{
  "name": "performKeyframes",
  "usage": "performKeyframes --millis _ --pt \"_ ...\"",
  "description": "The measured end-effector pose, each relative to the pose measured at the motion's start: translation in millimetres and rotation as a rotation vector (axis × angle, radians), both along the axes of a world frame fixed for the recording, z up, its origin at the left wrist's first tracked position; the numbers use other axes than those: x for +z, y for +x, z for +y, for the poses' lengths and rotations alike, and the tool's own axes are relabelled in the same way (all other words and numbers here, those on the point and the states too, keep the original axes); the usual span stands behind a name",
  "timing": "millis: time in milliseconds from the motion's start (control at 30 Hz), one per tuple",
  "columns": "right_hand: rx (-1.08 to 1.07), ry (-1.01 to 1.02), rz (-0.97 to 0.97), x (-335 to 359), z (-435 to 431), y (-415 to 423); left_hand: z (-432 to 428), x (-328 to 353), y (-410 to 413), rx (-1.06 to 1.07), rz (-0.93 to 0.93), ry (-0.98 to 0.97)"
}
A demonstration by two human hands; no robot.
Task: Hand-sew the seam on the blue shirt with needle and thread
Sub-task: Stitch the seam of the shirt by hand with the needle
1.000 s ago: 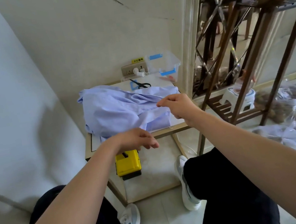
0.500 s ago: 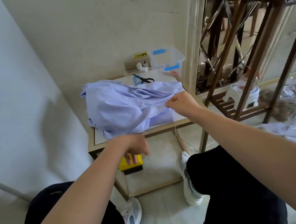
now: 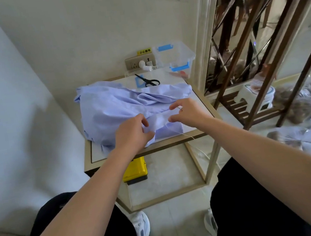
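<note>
Sewing looks barely begun. The blue shirt [image 3: 116, 107] lies heaped over most of the table [image 3: 175, 143], one folded edge drawn toward the table's front rim. At that rim the left hand [image 3: 133, 134] curls its thumb and fingers round the fold and pinches it up. The right hand [image 3: 189, 112] hovers just beside it over the table's front right corner, fingers bent, with a thin dark sliver across them that I take to be the needle [image 3: 179, 108].

A pale thread [image 3: 185, 134] runs from that hand's thumb over the table's front edge and hangs down beside its leg, so the threading appears done. No stitches can be made out in the cloth, so nearly the whole seam seems left to do.

Scissors [image 3: 150, 81] lie at the table's back edge, a clear box [image 3: 176, 57] at its back right corner, and a yellow case [image 3: 134, 169] sits under the table.
</note>
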State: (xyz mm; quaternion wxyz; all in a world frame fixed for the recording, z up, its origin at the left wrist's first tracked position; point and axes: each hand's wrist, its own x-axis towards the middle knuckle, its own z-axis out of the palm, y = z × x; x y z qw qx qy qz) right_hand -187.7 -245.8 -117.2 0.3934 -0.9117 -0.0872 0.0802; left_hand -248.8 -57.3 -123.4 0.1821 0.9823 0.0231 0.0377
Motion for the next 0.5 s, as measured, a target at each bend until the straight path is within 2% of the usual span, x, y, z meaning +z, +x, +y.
performKeyframes --millis 133,267,367,433,500 --pt "0.034 0.0 0.017 -3.0 0.3 15.8 -4.3 -9.6 16.9 -0.039 0.042 0.004" --pt "0.098 0.072 0.026 -6.9 1.2 19.5 1.6 -12.5 27.6 0.012 -0.056 -0.114" --pt "0.164 -0.064 0.02 -10.9 2.6 20.9 8.2 -10.2 36.2 0.045 -0.02 -0.217" --pt "0.097 -0.163 -0.044 -12.4 0.1 26.3 12.4 -11.5 41.9 0.061 -0.003 -0.291" --pt "-0.036 -0.125 -0.08 -8.8 -4.7 30.0 16.9 -12.9 46.1 0.077 0.004 -0.352"
